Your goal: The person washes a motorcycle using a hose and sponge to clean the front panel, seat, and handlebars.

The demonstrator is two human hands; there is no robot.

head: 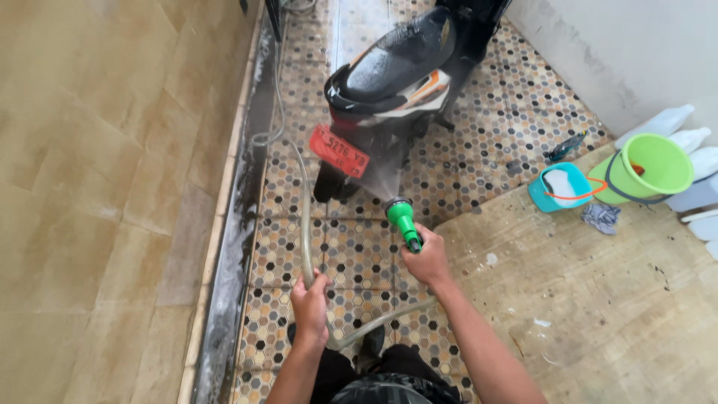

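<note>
The left hand [309,298], nearest the camera, gripped the clear hose [304,232]; the right hand [428,258] clutched the green spray nozzle [402,219]. The rinsing step looked underway on the soapy scooter [396,67] at twelve o'clock. Sweeping further would call for feeding hose slack.

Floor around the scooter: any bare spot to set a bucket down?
Bare: hexagon tiles between hose and nozzle; concrete slab below green bucket. Crowded: right edge, with blue tub, rag, white bottles.
</note>
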